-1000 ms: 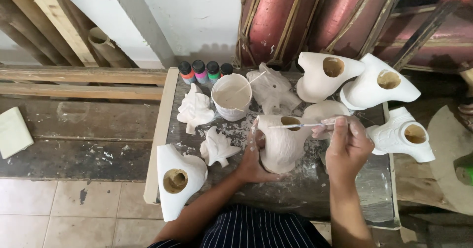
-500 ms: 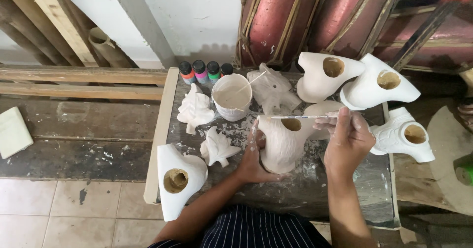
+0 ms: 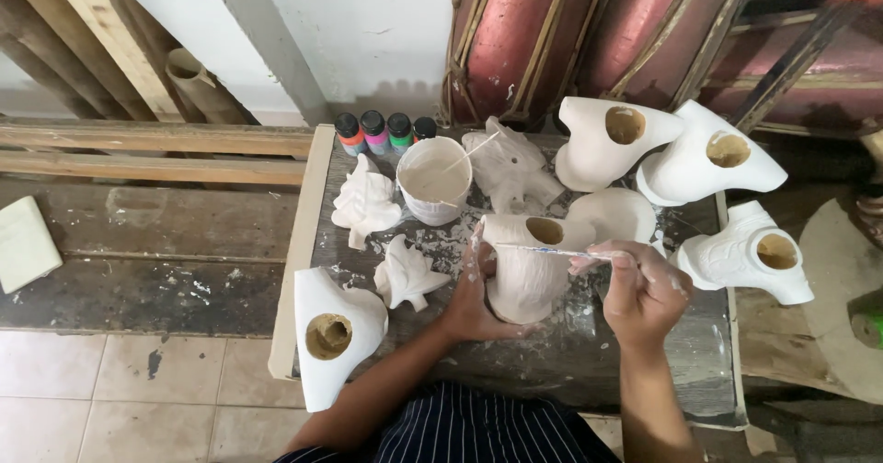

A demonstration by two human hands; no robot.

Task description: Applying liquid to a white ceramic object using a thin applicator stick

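The left hand (image 3: pixel 474 293) is wrapped around the side of a white clay figure (image 3: pixel 526 265) standing near the middle of the splattered table (image 3: pixel 570 353), and its fingers hide part of the figure. The right hand (image 3: pixel 644 293) pinches a thin brush (image 3: pixel 552 251) lying across the figure's top. The brush tip is too small to see well.
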